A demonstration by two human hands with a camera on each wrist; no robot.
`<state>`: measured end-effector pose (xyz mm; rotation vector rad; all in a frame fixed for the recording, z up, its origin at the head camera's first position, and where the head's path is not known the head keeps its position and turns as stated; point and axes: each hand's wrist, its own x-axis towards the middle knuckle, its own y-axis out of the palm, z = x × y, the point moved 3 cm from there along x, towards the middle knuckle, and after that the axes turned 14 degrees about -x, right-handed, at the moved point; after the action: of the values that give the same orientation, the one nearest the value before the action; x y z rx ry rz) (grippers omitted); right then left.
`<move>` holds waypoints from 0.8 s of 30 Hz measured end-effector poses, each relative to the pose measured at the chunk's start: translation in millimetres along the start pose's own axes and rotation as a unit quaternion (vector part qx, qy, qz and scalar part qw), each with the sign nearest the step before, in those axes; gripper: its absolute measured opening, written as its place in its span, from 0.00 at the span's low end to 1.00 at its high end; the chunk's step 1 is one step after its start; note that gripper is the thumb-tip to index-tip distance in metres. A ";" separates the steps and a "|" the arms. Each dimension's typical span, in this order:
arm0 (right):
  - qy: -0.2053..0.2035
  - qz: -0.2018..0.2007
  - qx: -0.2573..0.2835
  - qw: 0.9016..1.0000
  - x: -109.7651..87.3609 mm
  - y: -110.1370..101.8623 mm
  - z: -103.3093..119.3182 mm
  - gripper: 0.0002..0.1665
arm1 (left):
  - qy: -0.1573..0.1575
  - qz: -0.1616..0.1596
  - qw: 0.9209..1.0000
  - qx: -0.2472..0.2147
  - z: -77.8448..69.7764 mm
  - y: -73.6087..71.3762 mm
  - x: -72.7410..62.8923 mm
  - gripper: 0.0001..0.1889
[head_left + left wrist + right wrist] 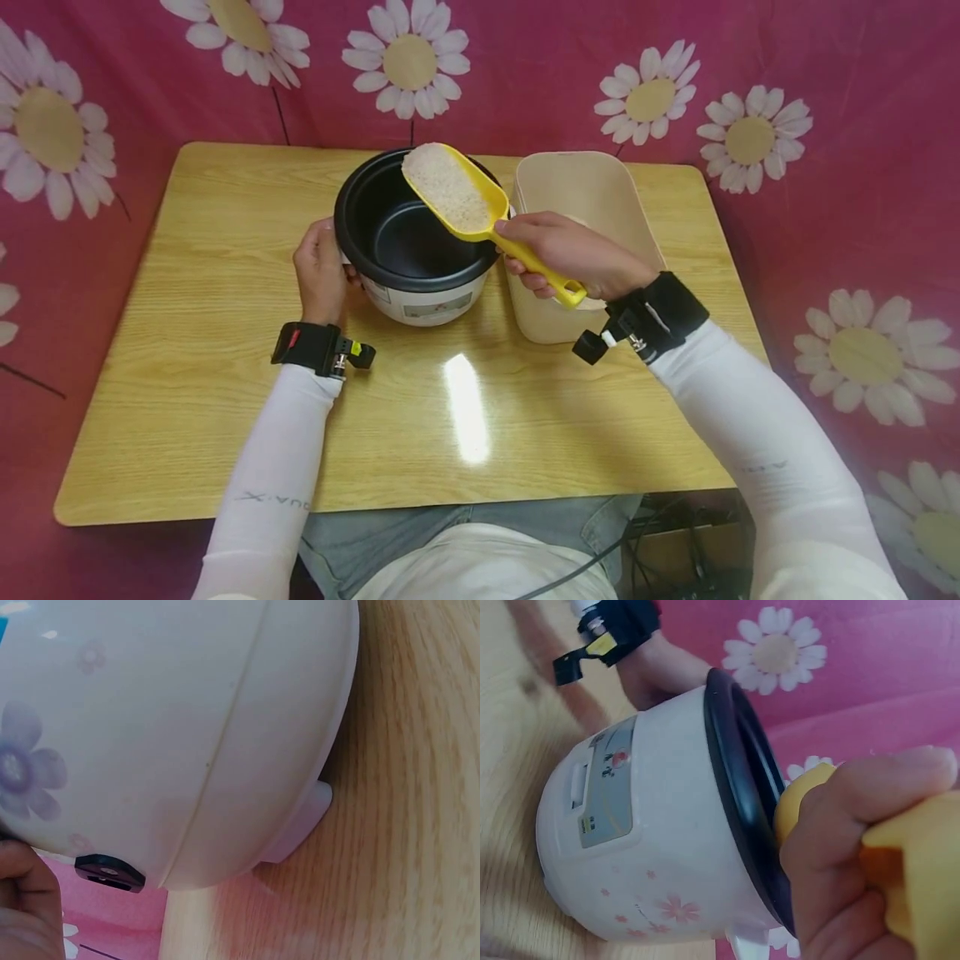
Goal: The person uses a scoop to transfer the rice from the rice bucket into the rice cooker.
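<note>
A yellow scoop heaped with white rice is tilted over the right part of a rice cooker. My right hand grips its handle, and in the right wrist view those fingers curl around the yellow plastic. The cooker is white with a black inner pot, and no lid is on it. At the cooker's left side my left hand holds the side handle, with the thumb near the rim. In the left wrist view, curled fingers show beside the cooker's white wall.
A tall cream container stands open just right of the cooker, partly beneath my right hand and forearm. Both stand toward the back of the wooden table. A pink cloth with daisies hangs behind and at the sides.
</note>
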<state>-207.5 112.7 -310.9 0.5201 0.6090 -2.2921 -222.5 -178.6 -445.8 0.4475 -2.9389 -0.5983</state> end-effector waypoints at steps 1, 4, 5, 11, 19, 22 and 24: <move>0.001 -0.003 -0.014 1.000 2.3 0.8 0.8 0.20 | 0.001 0.000 1.000 0.003 0.4 -0.7 0.2 0.13; 0.005 -0.014 -0.063 0.998 7.2 2.4 2.5 0.21 | 0.006 0.001 1.000 0.017 1.4 -1.3 1.0 0.13; 0.007 -0.017 -0.077 0.997 8.0 2.7 3.0 0.21 | 0.007 0.001 1.000 0.022 1.8 -1.1 1.3 0.13; 0.013 -0.029 -0.137 0.990 12.9 4.1 4.8 0.21 | 0.006 0.001 1.000 0.027 2.9 -1.6 1.9 0.14; 0.019 -0.044 -0.206 0.977 15.1 2.2 9.2 0.20 | 0.004 -0.005 1.000 0.027 3.2 -4.4 2.4 0.15; 0.029 -0.059 -0.240 0.969 14.8 1.5 11.3 0.19 | 0.007 0.001 1.000 0.026 3.3 -4.6 3.0 0.15; 0.033 -0.071 -0.265 0.961 14.5 1.8 12.8 0.20 | 0.009 0.005 1.000 0.029 3.2 -4.5 3.2 0.15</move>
<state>-218.4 96.9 -308.6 0.2975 1.2794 -2.1196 -224.9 -182.3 -450.4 0.4411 -2.9465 -0.5057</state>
